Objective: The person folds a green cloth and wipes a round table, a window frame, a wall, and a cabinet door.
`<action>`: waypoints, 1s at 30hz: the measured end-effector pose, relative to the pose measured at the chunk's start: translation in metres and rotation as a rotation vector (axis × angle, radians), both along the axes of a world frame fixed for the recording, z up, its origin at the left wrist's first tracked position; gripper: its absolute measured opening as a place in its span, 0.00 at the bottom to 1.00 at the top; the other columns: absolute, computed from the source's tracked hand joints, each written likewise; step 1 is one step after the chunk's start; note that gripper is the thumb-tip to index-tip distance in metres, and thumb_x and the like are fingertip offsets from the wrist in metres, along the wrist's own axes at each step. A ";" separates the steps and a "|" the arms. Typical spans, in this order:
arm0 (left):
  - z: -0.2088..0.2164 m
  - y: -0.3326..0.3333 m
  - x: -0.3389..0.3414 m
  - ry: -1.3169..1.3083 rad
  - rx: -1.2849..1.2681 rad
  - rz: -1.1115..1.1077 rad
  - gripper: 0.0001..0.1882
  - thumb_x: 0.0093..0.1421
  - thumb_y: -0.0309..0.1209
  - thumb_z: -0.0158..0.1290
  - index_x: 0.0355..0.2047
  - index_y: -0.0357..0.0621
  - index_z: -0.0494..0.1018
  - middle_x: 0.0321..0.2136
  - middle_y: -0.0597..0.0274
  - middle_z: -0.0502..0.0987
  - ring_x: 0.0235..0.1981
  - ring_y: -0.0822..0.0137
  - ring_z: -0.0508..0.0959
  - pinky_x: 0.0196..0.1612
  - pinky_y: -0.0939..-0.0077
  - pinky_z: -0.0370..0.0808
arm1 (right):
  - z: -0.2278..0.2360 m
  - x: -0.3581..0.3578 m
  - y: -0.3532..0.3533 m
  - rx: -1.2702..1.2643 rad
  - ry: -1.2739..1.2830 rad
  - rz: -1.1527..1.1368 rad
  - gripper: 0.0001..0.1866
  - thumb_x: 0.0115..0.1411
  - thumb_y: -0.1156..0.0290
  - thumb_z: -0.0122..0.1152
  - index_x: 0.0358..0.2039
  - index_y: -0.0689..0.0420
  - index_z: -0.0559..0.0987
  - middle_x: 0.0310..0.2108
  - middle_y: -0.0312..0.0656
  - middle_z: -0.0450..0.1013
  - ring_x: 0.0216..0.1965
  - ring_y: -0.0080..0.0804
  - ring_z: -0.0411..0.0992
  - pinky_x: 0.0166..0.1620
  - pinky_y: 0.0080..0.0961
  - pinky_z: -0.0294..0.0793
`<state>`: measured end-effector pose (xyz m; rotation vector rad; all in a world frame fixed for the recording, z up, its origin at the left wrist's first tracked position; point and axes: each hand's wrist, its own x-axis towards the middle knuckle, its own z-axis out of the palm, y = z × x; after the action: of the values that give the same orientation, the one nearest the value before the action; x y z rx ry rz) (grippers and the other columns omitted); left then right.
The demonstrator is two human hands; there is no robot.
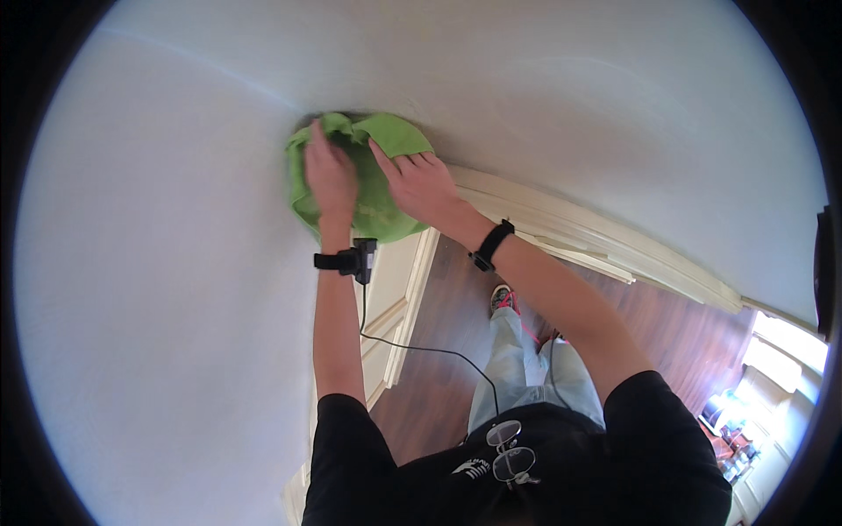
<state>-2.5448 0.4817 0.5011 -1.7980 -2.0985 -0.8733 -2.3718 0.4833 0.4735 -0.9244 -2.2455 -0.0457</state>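
A green cloth [377, 197] hangs bunched in the corner where two pale walls meet, its top edge folded and gathered. My left hand [331, 180], slightly smeared by motion, is at the cloth's left side with its fingers closed on the gathered upper edge. On the right, my right hand [423, 186] grips the cloth's edge, several fingers curled into it and the index finger stretched along the fabric. What lies behind the cloth is hidden. A black strap with a small device [355, 260] is on my left wrist, and a black band [493, 245] is on my right.
A pale wall [158, 263] stands close on the left, another wall [561, 114] ahead. Cream moulding [605, 232] runs along the far wall, and a cream panelled piece [390, 298] stands below the cloth. A black cable [430, 349] hangs from my left wrist across the wooden floor [438, 307].
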 end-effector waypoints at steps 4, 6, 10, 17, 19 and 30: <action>-0.103 -0.001 0.001 -0.125 -0.261 0.033 0.27 0.61 0.27 0.47 0.61 0.33 0.59 0.48 0.36 0.71 0.49 0.43 0.72 0.46 0.54 0.73 | -0.086 -0.004 0.018 -0.197 -0.289 0.096 0.35 0.56 0.66 0.54 0.65 0.55 0.63 0.52 0.41 0.73 0.55 0.34 0.70 0.57 0.31 0.67; -0.141 -0.010 -0.020 0.148 -0.290 -0.083 0.27 0.62 0.30 0.46 0.60 0.29 0.59 0.45 0.37 0.72 0.46 0.42 0.74 0.48 0.55 0.74 | -0.104 -0.006 0.019 -0.165 -0.277 0.125 0.34 0.56 0.65 0.54 0.65 0.55 0.63 0.51 0.40 0.73 0.54 0.34 0.70 0.56 0.30 0.67; -0.150 -0.015 -0.015 0.142 -0.352 -0.084 0.25 0.63 0.34 0.45 0.56 0.27 0.62 0.43 0.37 0.74 0.42 0.42 0.76 0.46 0.54 0.75 | -0.115 -0.004 0.017 -0.277 -0.334 0.132 0.30 0.58 0.65 0.52 0.62 0.54 0.66 0.49 0.39 0.74 0.51 0.33 0.72 0.55 0.30 0.69; -0.134 -0.019 0.000 0.224 -0.533 -0.250 0.23 0.64 0.38 0.44 0.48 0.26 0.68 0.38 0.37 0.77 0.38 0.42 0.77 0.41 0.51 0.75 | -0.103 0.030 0.012 -0.288 -0.345 0.124 0.27 0.58 0.67 0.51 0.60 0.52 0.69 0.46 0.37 0.75 0.49 0.32 0.72 0.52 0.29 0.71; -0.140 -0.024 0.013 0.192 -0.505 -0.304 0.24 0.64 0.39 0.45 0.48 0.26 0.68 0.39 0.37 0.77 0.38 0.42 0.77 0.42 0.50 0.75 | -0.111 0.049 0.003 -0.225 -0.326 0.101 0.35 0.55 0.60 0.60 0.64 0.51 0.64 0.47 0.38 0.74 0.49 0.33 0.73 0.53 0.30 0.70; -0.099 -0.045 0.158 0.457 -0.645 -0.772 0.33 0.63 0.40 0.49 0.62 0.30 0.55 0.45 0.38 0.72 0.45 0.43 0.74 0.49 0.52 0.73 | -0.095 0.259 -0.055 -0.180 -0.250 -0.077 0.26 0.56 0.68 0.52 0.58 0.50 0.70 0.51 0.35 0.73 0.55 0.34 0.70 0.60 0.31 0.66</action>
<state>-2.3869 0.4371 0.4024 -2.8666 -1.4543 0.1772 -2.1129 0.4287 0.3781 -1.1559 -2.4737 0.0074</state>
